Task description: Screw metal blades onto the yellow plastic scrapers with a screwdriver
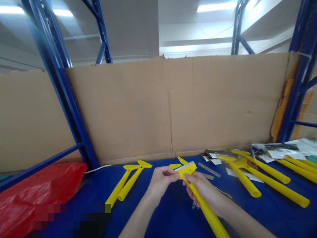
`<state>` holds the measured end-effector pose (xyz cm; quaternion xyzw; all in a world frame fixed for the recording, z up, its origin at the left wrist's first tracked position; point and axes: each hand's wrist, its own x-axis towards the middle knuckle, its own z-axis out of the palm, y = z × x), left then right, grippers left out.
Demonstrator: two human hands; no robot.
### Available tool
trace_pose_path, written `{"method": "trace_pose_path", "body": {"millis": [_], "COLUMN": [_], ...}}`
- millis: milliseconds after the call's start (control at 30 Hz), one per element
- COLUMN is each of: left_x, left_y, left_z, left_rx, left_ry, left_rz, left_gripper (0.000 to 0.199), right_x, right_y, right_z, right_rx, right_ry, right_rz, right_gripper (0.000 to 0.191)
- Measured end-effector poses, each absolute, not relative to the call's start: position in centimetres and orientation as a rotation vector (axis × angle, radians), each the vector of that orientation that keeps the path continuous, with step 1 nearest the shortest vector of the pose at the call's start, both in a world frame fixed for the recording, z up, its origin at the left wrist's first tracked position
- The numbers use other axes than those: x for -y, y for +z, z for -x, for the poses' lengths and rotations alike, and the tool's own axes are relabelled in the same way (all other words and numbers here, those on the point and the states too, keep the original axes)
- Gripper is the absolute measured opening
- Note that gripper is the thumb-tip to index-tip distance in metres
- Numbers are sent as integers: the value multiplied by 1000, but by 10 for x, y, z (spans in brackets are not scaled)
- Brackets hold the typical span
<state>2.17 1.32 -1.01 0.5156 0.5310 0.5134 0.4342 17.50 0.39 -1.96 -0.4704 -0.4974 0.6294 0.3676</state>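
A yellow scraper (206,211) with a long round handle is held up over the blue table, its wide head pointing away and a metal blade strip (185,166) along the head's edge. My left hand (162,180) pinches the left end of the head. Around the neck, just below the head, are the fingers of my right hand (200,187). Small metal screws (194,205) show beneath my right hand. Behind the scraper head lie small yellow pieces (174,166) and loose metal strips (209,169).
Two yellow scrapers (131,181) lie on the blue table (99,188) at left. Several more (274,185) lie at right with packaging (284,151). Red plastic (47,185) is at far left. A cardboard wall (173,109) and blue posts (71,109) stand behind.
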Motion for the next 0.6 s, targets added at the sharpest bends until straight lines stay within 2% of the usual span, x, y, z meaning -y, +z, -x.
{"method": "trace_pose_path", "body": {"millis": [200, 333, 433, 600], "left_x": [-7, -10, -10, -2], "left_y": [0, -5, -12, -18], "left_z": [-19, -27, -31, -24], "left_rx": [-1130, -1231, -1305, -1303], "left_ry": [1144, 1233, 1307, 1319], "left_rz": [-902, -1150, -1614, -2564], "left_gripper": [46, 27, 14, 24], "right_x": [-4, -16, -23, -29], "right_y": [-17, -15, -9, -3], "right_z": [-178, -184, -189, -194], "right_rx": [1332, 1288, 1234, 1140], "right_ry": [1653, 1732, 1805, 1951], "right_rz": [1214, 1128, 1127, 1206], "right_gripper": [20, 25, 32, 41]}}
